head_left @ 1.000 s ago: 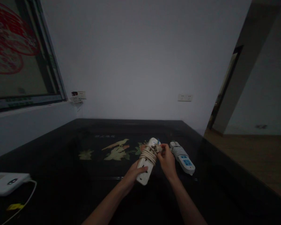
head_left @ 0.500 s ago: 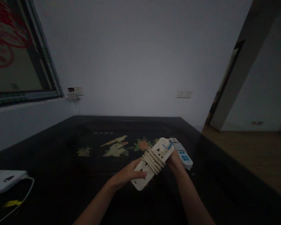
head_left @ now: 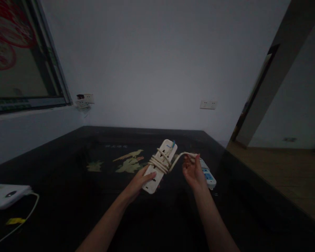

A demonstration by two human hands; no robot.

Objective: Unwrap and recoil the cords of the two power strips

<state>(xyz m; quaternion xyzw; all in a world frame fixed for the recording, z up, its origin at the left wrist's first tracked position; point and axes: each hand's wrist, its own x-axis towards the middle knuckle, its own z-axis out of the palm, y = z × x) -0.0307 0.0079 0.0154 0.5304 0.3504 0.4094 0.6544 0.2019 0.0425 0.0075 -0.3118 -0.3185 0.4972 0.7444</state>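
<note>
My left hand (head_left: 139, 182) is closed round the lower end of a white power strip (head_left: 151, 185), thumb on its socket face. The strip is tilted, its far end up and to the right, with a blue tie near that end. Its pale cord (head_left: 159, 163) is wound round the middle in several turns. A loose length of the cord arcs over to my right hand (head_left: 194, 172), whose thumb and fingers pinch it. Behind that hand a second power strip (head_left: 209, 177), white with blue sockets and a wrapped cord, lies on the table and is partly hidden.
The dark glossy table (head_left: 147, 224) carries a painted bird and flowers. At the left lie a white device (head_left: 9, 196) with a cable and a yellow tag (head_left: 15, 221). Wall sockets (head_left: 208, 104) are on the back wall, and a window (head_left: 23, 56) is at left.
My right hand has moved off the strip to the right, drawing out a loop of cord. The strip has shifted up and left and turned more upright.
</note>
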